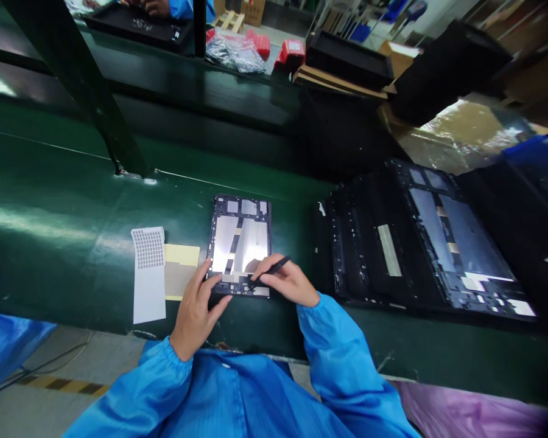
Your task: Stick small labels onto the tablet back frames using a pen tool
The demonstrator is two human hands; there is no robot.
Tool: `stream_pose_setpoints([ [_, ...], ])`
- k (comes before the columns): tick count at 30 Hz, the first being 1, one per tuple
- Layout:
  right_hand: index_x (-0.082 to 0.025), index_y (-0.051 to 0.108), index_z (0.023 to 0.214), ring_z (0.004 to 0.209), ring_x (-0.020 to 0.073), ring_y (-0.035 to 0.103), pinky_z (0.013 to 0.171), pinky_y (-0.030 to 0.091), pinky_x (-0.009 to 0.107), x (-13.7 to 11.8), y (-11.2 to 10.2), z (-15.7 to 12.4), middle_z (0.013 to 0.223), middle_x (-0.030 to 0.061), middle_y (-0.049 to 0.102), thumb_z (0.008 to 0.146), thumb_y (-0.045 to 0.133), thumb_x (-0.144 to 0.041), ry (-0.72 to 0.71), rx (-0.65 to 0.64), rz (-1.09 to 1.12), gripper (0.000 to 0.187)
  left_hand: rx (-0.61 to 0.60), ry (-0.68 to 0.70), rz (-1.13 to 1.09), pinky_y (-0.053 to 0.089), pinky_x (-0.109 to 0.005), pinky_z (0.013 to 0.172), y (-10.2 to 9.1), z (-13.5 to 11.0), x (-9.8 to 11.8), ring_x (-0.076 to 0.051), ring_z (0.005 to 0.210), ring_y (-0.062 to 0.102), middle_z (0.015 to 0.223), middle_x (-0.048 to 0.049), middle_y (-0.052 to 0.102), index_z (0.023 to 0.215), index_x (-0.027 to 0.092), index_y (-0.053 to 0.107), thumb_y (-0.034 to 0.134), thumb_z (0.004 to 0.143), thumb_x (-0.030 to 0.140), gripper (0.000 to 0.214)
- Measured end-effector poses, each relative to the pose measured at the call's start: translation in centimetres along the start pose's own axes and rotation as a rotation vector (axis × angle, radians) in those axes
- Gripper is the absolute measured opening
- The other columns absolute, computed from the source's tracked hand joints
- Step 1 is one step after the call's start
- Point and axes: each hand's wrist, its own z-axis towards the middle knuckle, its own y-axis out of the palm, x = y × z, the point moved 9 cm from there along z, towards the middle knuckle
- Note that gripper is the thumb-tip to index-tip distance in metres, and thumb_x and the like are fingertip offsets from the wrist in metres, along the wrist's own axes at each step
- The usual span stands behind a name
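An opened tablet with silvery panels, a dark frame and a dark ribbon cable lies flat on the green bench. My left hand rests at its lower-left corner, fingers apart and touching the edge. In my right hand is a slim black pen-like tool, pinched between thumb and fingers; its tip points down at the tablet's lower strip. Whether the tip touches a part is too small to tell. Left of the tablet, a white sheet of small dark stickers overlaps a yellow-edged sheet.
A black tray on the right holds several dark tablet housings, one more opened tablet among them. A dark metal post rises from the bench at left. Across the bench, a co-worker's hands are over another black tray.
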Motion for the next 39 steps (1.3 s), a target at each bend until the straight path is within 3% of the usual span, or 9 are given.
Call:
stream_pose_setpoints([
  [3,-0.024,0.059,0.089,0.076,0.0197,0.075,0.073,0.063,0.037,0.1,-2.1,0.6,0.08,0.0017,0.075,0.089,0.072,-0.045,0.022,0.214,0.161,0.024,0.047,0.057,0.027,0.048,-0.048,0.113,-1.7,-0.8,0.8,-0.028,0.139,0.05,0.147,-0.0136,0.054,0.13,0.021,0.054,0.062,0.094,0.022,0.037],
  [6,-0.024,0.066,0.088,0.083,0.0224,0.077,0.076,0.064,0.039,-1.1,-1.1,2.6,0.084,0.0038,0.078,0.085,0.078,-0.04,0.025,0.219,0.154,0.02,0.123,0.011,0.103,0.047,-0.047,0.112,-4.9,-1.2,-1.3,-0.027,0.136,0.053,0.144,-0.012,0.057,0.128,0.022,0.056,0.06,0.094,0.019,0.034],
  [11,-0.023,0.075,0.091,0.089,0.0235,0.077,0.084,0.063,0.039,-3.7,5.7,8.5,0.092,0.007,0.08,0.084,0.079,-0.036,-0.044,-0.038,0.033,0.016,0.276,-0.282,0.081,0.042,-0.05,0.114,-11.1,1.9,-11.9,-0.029,0.14,0.048,0.15,-0.013,0.051,0.132,0.024,0.054,0.063,0.093,0.033,0.041],
  [12,-0.022,0.075,0.091,0.089,0.0233,0.076,0.085,0.062,0.038,-4.0,6.9,9.7,0.093,0.0071,0.08,0.084,0.078,-0.037,-0.071,-0.054,0.021,0.017,0.245,-0.318,0.013,0.04,-0.05,0.115,-11.3,2.9,-14.1,-0.03,0.142,0.045,0.152,-0.0133,0.048,0.135,0.024,0.052,0.067,0.09,0.036,0.049],
  [14,-0.022,0.075,0.09,0.09,0.0229,0.076,0.085,0.062,0.038,-4.3,8.9,11.9,0.094,0.0068,0.08,0.085,0.076,-0.04,-0.119,-0.047,0.011,0.018,0.151,-0.347,-0.153,0.042,-0.048,0.113,-10.8,5.0,-17.2,-0.028,0.133,0.054,0.14,-0.0117,0.06,0.136,0.023,0.051,0.072,0.085,0.036,0.057],
  [16,-0.022,0.075,0.091,0.089,0.0225,0.076,0.084,0.061,0.037,-4.1,10.3,13.6,0.095,0.0067,0.08,0.087,0.074,-0.042,-0.148,-0.028,-0.001,0.02,0.091,-0.344,-0.267,0.05,-0.043,0.104,-10.0,6.2,-18.5,-0.023,0.112,0.067,0.116,-0.0071,0.072,0.133,0.022,0.054,0.068,0.087,0.033,0.049],
  [20,-0.022,0.074,0.092,0.089,0.0218,0.076,0.082,0.06,0.036,-3.6,11.8,15.2,0.095,0.0071,0.08,0.088,0.072,-0.044,-0.189,-0.018,-0.017,0.022,0.084,-0.303,-0.322,0.057,-0.033,0.084,-9.0,6.5,-17.7,-0.016,0.085,0.071,0.093,-0.002,0.075,0.12,0.022,0.064,0.064,0.089,0.032,0.032],
  [25,-0.022,0.074,0.091,0.09,0.0219,0.075,0.084,0.06,0.037,-3.4,12.5,15.3,0.097,0.0074,0.08,0.088,0.072,-0.041,-0.212,-0.036,-0.05,0.019,0.085,-0.257,-0.353,0.058,-0.032,0.082,-8.6,6.2,-16.2,-0.016,0.086,0.07,0.096,-0.0026,0.076,0.114,0.022,0.068,0.065,0.089,0.028,0.026],
  [39,-0.022,0.074,0.09,0.088,0.0216,0.075,0.082,0.059,0.036,-3.1,12.8,15.4,0.093,0.0071,0.08,0.09,0.071,-0.039,-0.212,-0.044,-0.074,0.018,0.088,-0.19,-0.294,0.058,-0.029,0.078,-8.4,6.2,-15.2,-0.015,0.084,0.071,0.094,-0.0022,0.076,0.114,0.022,0.068,0.065,0.09,0.024,0.025],
])
